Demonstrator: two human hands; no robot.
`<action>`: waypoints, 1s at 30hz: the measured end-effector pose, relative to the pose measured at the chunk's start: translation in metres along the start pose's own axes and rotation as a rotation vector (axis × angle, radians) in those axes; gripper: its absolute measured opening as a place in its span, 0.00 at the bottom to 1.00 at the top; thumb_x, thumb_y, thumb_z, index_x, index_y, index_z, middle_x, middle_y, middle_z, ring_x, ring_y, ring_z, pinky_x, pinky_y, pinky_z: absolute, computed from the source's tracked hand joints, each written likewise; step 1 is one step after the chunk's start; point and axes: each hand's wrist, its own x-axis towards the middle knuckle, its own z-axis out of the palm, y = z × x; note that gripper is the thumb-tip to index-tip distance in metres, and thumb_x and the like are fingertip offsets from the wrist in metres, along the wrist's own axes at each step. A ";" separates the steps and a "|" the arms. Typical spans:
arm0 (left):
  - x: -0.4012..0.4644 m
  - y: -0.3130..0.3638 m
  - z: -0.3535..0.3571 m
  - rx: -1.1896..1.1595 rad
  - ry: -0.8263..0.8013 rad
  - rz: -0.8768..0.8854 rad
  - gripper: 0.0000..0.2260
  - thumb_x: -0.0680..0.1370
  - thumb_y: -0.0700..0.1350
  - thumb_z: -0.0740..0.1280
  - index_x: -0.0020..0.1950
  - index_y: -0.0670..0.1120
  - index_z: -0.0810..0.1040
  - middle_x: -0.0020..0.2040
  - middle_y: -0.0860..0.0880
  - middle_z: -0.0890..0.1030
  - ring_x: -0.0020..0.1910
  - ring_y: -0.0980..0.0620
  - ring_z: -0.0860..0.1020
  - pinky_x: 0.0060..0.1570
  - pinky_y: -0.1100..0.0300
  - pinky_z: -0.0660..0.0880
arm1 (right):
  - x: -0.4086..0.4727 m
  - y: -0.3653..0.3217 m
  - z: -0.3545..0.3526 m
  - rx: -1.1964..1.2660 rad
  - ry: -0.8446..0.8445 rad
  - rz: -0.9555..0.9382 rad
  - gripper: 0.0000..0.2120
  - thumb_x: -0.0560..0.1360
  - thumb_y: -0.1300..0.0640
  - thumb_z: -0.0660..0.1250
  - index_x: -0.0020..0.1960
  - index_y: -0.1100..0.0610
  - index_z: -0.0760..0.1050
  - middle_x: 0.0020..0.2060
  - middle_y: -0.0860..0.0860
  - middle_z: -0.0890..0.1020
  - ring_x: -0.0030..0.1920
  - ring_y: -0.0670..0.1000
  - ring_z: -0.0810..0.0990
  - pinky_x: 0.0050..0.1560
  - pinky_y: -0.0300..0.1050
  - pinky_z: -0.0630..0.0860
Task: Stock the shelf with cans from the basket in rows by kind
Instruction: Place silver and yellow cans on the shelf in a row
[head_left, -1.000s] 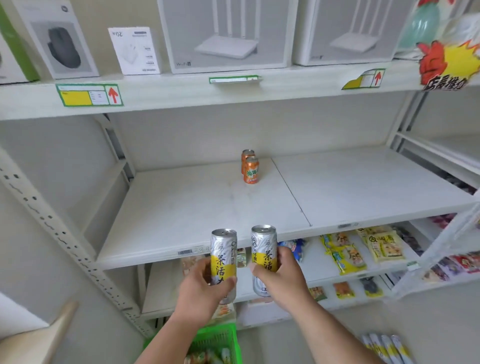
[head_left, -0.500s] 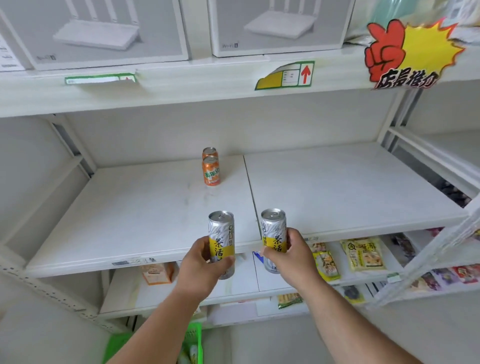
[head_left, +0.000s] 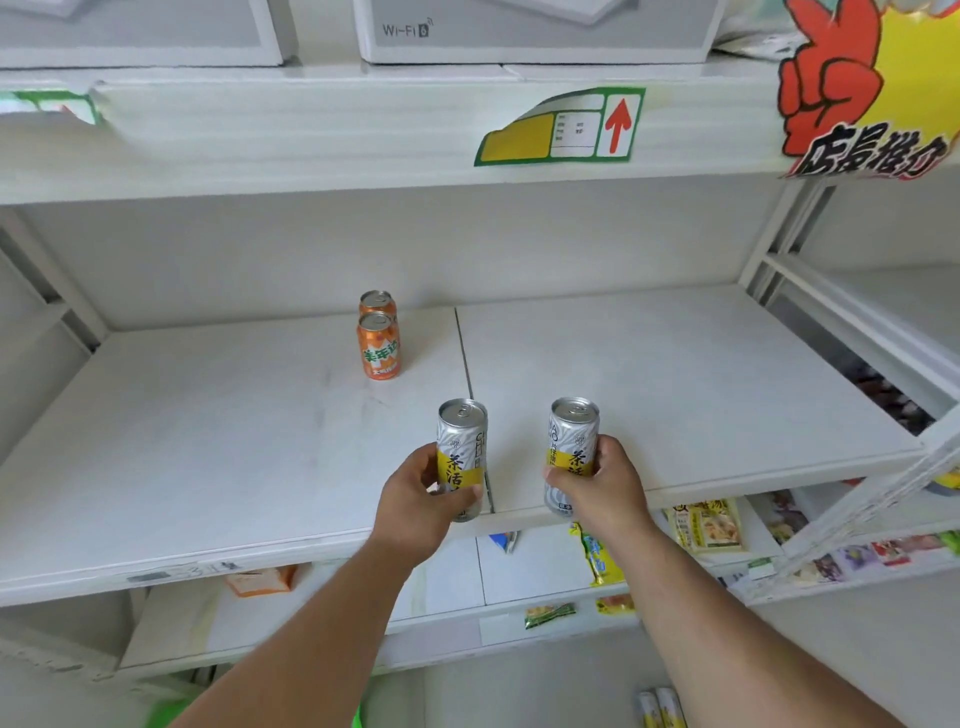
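The left hand (head_left: 415, 506) grips a tall silver can (head_left: 461, 441) with a yellow band, fingers and thumb curled round its lower half. The right hand (head_left: 602, 486) grips a second silver can (head_left: 570, 441) of the same kind in the same way. Both cans are upright, side by side and apart from each other, at the front edge of the white shelf (head_left: 675, 395); whether their bases touch the shelf cannot be told, since the hands cover them. The left one stands over the seam between the two shelf boards, the right one over the right board.

Farther back on the left board, close to the seam, an orange can (head_left: 379, 348) stands upright with another orange can (head_left: 377, 301) just behind it, near the back wall.

Below, a lower shelf (head_left: 519, 577) carries snack packets (head_left: 706, 525). A green basket (head_left: 166, 714) shows only as a blurred edge at the bottom. Above, a Wi-Fi box (head_left: 530, 31) sits on the upper shelf (head_left: 311, 124).
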 end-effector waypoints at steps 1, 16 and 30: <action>0.006 -0.001 0.003 0.000 -0.007 -0.006 0.21 0.69 0.38 0.79 0.59 0.53 0.80 0.49 0.55 0.85 0.49 0.61 0.82 0.42 0.74 0.76 | 0.007 0.001 0.000 0.002 0.001 0.004 0.23 0.62 0.47 0.79 0.54 0.46 0.76 0.47 0.43 0.85 0.48 0.48 0.85 0.54 0.56 0.83; 0.097 -0.008 0.041 0.032 0.101 -0.065 0.22 0.69 0.35 0.78 0.58 0.51 0.77 0.50 0.54 0.84 0.49 0.60 0.82 0.54 0.67 0.77 | 0.113 0.002 0.018 0.031 -0.044 -0.036 0.26 0.62 0.48 0.79 0.56 0.44 0.71 0.48 0.43 0.85 0.49 0.49 0.85 0.55 0.54 0.82; 0.114 -0.021 0.038 0.062 0.038 -0.050 0.27 0.71 0.40 0.78 0.67 0.53 0.72 0.58 0.61 0.81 0.56 0.71 0.77 0.57 0.68 0.73 | 0.087 0.010 0.021 -0.073 0.016 -0.005 0.29 0.74 0.49 0.77 0.71 0.52 0.70 0.65 0.46 0.79 0.66 0.51 0.78 0.64 0.48 0.74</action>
